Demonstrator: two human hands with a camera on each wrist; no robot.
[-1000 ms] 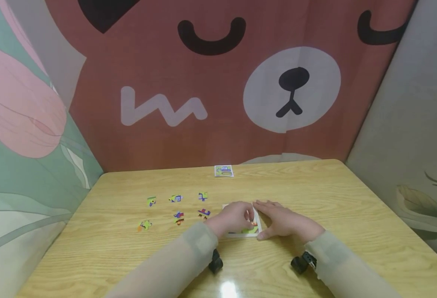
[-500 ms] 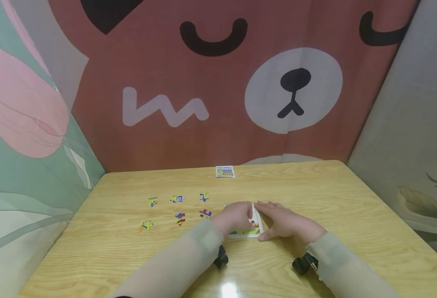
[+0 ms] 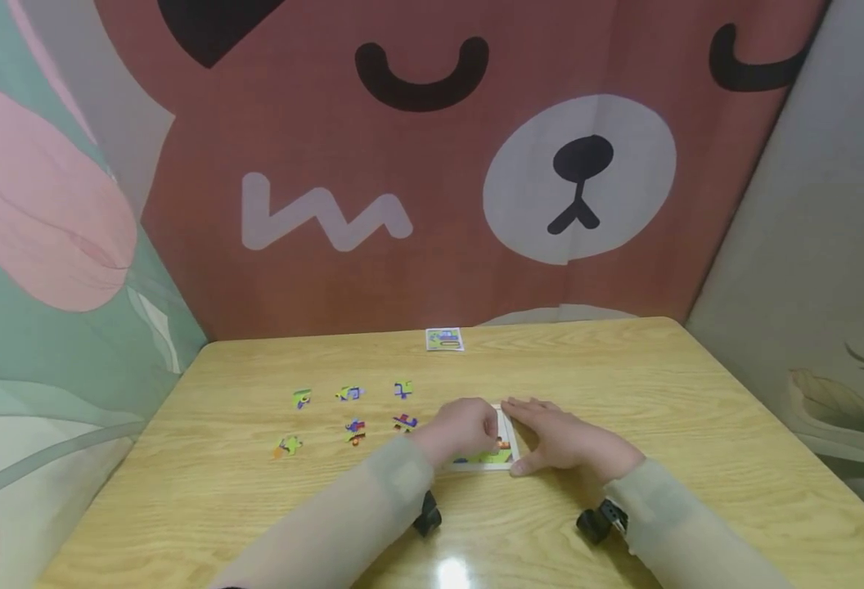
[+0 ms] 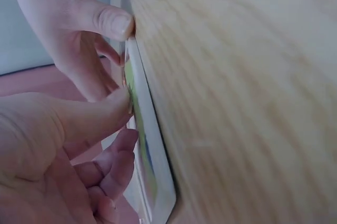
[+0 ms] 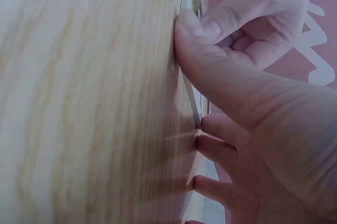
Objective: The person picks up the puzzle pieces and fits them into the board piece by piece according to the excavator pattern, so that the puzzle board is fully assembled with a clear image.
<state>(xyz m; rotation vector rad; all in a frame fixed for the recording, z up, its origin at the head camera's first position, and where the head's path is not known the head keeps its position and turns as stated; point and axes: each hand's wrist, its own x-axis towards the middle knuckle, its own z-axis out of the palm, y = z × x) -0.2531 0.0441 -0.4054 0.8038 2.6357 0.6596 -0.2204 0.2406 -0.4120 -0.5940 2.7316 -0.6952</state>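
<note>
A white-framed puzzle board (image 3: pixel 479 467) with a green picture lies on the table, partly covered by my left hand (image 3: pixel 465 427). The left fingers are curled over the picture. In the left wrist view, the thumb and fingers pinch a small puzzle piece (image 4: pixel 130 109) close over the board; only its thin edge shows. My right hand (image 3: pixel 559 433) lies at the board's right side with fingers spread. Its thumb (image 5: pixel 190 37) rests at the near corner and its fingertips reach the far corner. Several loose puzzle pieces lie left of the board, one of them a blue-and-red piece (image 3: pixel 405 422).
At the back of the wooden table (image 3: pixel 587 360) lies a small picture card (image 3: pixel 444 339). Other loose pieces include a green-and-orange piece (image 3: pixel 288 446) and a green-and-blue piece (image 3: pixel 402 389). A curtain with a bear print (image 3: pixel 432 278) hangs behind the table.
My left hand has shifted slightly right over the board and then back a little, its fingers staying curled. The right hand has kept its place at the board's edge. The loose pieces have not moved.
</note>
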